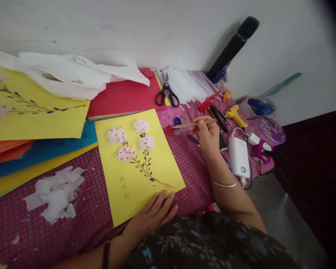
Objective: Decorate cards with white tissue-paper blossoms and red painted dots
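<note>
At lower centre, the left hand [154, 212] lies loosely spread, likely steadying the card [164, 160]. The right hand [206, 133] pinches a stick [182, 125], probably for control.

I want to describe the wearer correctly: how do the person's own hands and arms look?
The left hand and right hand are ungloved. A dark red bracelet circles the left wrist; a silvery bangle rings the bare right forearm. The garment is dark with blue-grey floral print.
</note>
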Tool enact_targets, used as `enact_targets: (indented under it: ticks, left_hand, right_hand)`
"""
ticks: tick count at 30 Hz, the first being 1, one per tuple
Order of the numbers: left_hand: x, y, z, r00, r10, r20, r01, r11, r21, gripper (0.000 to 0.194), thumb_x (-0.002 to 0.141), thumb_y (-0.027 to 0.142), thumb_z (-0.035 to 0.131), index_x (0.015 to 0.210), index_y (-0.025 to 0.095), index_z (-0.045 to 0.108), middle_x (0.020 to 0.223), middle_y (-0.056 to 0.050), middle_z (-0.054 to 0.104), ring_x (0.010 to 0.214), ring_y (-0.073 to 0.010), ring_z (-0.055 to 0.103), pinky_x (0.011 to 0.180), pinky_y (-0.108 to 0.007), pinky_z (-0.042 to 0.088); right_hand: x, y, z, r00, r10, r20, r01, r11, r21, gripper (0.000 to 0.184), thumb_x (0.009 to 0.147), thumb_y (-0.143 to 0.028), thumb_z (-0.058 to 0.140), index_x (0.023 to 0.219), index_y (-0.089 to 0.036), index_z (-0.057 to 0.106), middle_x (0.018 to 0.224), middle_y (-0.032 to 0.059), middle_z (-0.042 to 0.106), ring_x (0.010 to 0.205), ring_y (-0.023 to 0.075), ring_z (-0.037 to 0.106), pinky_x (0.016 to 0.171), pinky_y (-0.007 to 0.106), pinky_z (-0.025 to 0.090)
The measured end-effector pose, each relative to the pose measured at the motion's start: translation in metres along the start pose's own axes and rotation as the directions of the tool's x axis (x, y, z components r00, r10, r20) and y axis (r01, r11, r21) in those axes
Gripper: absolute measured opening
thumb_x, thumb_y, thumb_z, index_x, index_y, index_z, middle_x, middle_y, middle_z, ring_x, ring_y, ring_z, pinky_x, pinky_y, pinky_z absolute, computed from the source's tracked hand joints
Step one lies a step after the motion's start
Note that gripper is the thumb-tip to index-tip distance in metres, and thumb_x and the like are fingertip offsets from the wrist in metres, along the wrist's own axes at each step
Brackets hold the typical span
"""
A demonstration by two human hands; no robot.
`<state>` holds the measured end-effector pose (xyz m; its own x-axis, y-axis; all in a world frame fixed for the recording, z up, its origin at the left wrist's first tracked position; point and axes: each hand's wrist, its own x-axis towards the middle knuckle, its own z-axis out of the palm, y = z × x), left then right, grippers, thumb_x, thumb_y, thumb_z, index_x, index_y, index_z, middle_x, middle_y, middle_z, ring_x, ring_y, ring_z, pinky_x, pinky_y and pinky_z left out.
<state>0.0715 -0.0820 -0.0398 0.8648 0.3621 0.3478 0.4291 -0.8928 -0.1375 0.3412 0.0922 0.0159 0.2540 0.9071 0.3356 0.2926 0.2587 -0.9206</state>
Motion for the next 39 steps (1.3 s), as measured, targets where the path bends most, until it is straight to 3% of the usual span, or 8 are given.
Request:
enact_targets:
  ticks: [10, 15, 20, 25, 29, 34, 39]
  left_hand:
    - [-0.002, 0.003, 0.001, 1.000, -0.008, 0.024, 0.009, 1.000, -0.010, 0.041, 0.100, 0.030, 0.045, 0.141, 0.022, 0.049, 0.156, -0.013, 0.042, 0.128, -0.0229, 0.055, 0.119, -0.044, 0.026]
    - [0.000, 0.001, -0.002, 1.000, 0.001, 0.019, -0.002, 1.000, 0.022, 0.042, 0.101, 0.034, 0.048, 0.141, 0.021, 0.049, 0.157, -0.015, 0.041, 0.126, -0.0224, 0.056, 0.116, -0.043, 0.030]
    - [-0.001, 0.004, 0.001, 1.000, -0.007, 0.020, 0.007, 1.000, 0.003, 0.040, 0.100, 0.031, 0.048, 0.139, 0.020, 0.050, 0.156, -0.015, 0.042, 0.127, -0.0223, 0.056, 0.116, -0.042, 0.031]
    - [0.001, 0.004, -0.002, 0.999, -0.033, 0.005, 0.033, 0.999, -0.007, 0.036, 0.101, 0.028, 0.046, 0.137, 0.021, 0.051, 0.152, -0.011, 0.047, 0.127, -0.0215, 0.056, 0.111, -0.038, 0.037]
    - [0.002, 0.002, -0.003, 0.999, -0.048, 0.006, 0.048, 0.999, -0.011, 0.035, 0.102, 0.027, 0.044, 0.136, 0.022, 0.051, 0.150, -0.008, 0.049, 0.126, -0.0198, 0.056, 0.110, -0.035, 0.039]
    - [0.001, 0.003, -0.003, 0.999, -0.051, -0.006, 0.051, 0.999, -0.020, 0.037, 0.101, 0.028, 0.044, 0.137, 0.021, 0.050, 0.150, -0.009, 0.049, 0.124, -0.0195, 0.057, 0.109, -0.035, 0.040]
    - [0.000, 0.004, -0.002, 0.999, -0.037, 0.023, 0.037, 0.999, -0.033, 0.039, 0.101, 0.029, 0.045, 0.139, 0.020, 0.049, 0.152, -0.012, 0.046, 0.125, -0.0211, 0.056, 0.110, -0.036, 0.039]
  right_hand:
    - [-0.003, -0.001, 0.006, 0.998, 0.036, 0.049, -0.037, 0.999, 0.010, 0.034, 0.090, -0.055, 0.063, 0.084, -0.022, 0.066, 0.062, -0.0024, 0.063, 0.052, 0.0117, 0.058, 0.053, 0.028, 0.049]
    - [-0.003, -0.002, 0.004, 0.996, 0.035, 0.079, -0.032, 0.999, -0.033, 0.029, 0.092, -0.049, 0.062, 0.085, -0.022, 0.067, 0.063, -0.0019, 0.064, 0.054, 0.0125, 0.059, 0.054, 0.028, 0.048]
    - [-0.011, -0.012, 0.007, 0.999, 0.027, 0.025, -0.029, 0.995, 0.091, 0.021, 0.095, -0.042, 0.059, 0.088, -0.024, 0.066, 0.067, -0.0012, 0.064, 0.059, 0.0134, 0.061, 0.058, 0.028, 0.051]
    - [-0.035, -0.027, 0.024, 0.981, 0.049, 0.190, -0.090, 0.972, 0.217, 0.019, 0.096, -0.039, 0.058, 0.091, -0.023, 0.067, 0.067, -0.0012, 0.065, 0.061, 0.0140, 0.064, 0.059, 0.028, 0.053]
    - [-0.052, -0.036, 0.034, 0.944, 0.002, 0.329, -0.041, 0.993, 0.113, 0.018, 0.097, -0.036, 0.057, 0.095, -0.022, 0.069, 0.071, 0.0005, 0.069, 0.063, 0.0143, 0.065, 0.060, 0.029, 0.054]
    - [-0.056, -0.041, 0.034, 0.933, -0.087, 0.348, 0.075, 0.996, 0.047, 0.017, 0.099, -0.030, 0.055, 0.098, -0.022, 0.070, 0.077, 0.0014, 0.071, 0.067, 0.0129, 0.067, 0.062, 0.026, 0.055]
    - [-0.055, -0.037, 0.037, 0.930, -0.091, 0.356, 0.077, 0.996, 0.054, 0.015, 0.099, -0.027, 0.055, 0.099, -0.022, 0.070, 0.077, 0.0005, 0.071, 0.068, 0.0114, 0.067, 0.063, 0.023, 0.055]
